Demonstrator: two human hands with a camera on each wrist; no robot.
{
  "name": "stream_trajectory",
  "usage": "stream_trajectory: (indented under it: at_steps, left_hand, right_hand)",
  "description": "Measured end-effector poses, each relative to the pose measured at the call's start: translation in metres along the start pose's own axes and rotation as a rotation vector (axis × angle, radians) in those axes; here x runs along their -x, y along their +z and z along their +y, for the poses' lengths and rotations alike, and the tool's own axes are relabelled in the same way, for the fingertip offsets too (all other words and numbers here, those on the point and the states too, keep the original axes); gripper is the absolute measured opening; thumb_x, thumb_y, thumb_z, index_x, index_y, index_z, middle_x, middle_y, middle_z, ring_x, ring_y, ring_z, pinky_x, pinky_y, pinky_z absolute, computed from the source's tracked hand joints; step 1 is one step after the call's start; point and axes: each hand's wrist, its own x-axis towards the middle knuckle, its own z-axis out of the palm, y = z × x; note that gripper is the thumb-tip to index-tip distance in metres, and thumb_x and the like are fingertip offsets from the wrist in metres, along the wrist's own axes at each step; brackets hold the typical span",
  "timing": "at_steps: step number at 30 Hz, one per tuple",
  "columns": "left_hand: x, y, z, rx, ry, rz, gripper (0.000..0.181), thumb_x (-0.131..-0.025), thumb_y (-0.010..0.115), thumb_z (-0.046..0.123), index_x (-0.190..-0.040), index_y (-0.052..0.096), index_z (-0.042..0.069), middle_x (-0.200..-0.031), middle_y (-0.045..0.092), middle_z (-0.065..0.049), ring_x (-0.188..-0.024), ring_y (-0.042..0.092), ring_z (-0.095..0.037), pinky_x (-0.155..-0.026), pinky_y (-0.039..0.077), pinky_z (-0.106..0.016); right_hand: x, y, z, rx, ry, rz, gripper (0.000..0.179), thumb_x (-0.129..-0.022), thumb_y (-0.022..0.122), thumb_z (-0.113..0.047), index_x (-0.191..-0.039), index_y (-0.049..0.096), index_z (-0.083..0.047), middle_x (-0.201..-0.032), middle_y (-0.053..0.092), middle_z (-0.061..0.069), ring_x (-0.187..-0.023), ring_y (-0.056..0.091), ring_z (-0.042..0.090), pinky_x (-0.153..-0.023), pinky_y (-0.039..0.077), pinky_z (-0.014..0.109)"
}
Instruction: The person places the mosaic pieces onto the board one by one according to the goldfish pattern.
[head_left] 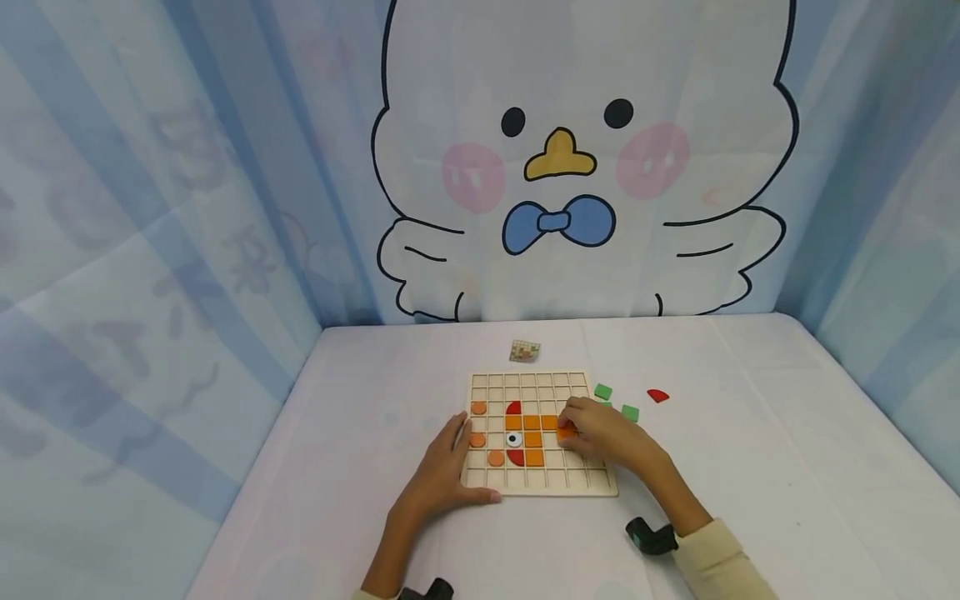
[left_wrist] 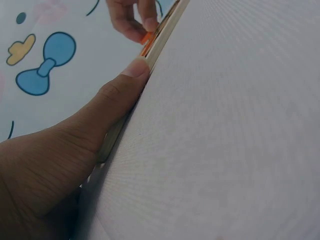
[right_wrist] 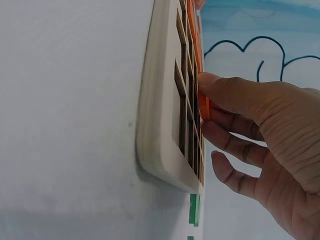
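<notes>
A wooden grid board (head_left: 555, 479) lies on the table, with square cells and coloured pieces set in it. My left hand (head_left: 446, 471) rests at its near left corner, fingers straight along the left side and thumb (left_wrist: 117, 90) along the near edge. My right hand (head_left: 603, 429) pinches an orange square tile (right_wrist: 205, 107) between thumb and fingers, right at the grid on the board's right part. Orange squares (head_left: 532, 439), red quarter-round pieces (head_left: 514, 457), orange discs (head_left: 496, 458) and a round eye piece (head_left: 513, 438) sit in the cells.
Several green square tiles (head_left: 630, 412) lie off the board's right side, partly behind my right hand. Farther right is a red piece (head_left: 657, 396). A small patterned card (head_left: 524, 351) lies behind the board. A printed curtain (head_left: 562, 275) hangs at the table's back.
</notes>
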Motion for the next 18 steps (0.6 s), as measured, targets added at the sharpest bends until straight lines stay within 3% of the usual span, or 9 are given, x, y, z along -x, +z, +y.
stream_trajectory:
  at_steps: [18]
  left_hand:
    - [0.0,-0.001,0.001,-0.011,-0.006,-0.008,0.128,-0.062,0.076,0.074,-0.156,0.019,0.008,-0.164,0.011,-0.007,-0.149,0.021,-0.031,-0.117,0.03,-0.051]
  right_hand:
    - [-0.008,0.005,-0.017,0.027,-0.075,0.02,0.027,-0.085,0.077,-0.028,-0.102,0.07,-0.009,-0.097,0.06,-0.002,-0.083,0.051,0.011,-0.079,0.053,0.03]
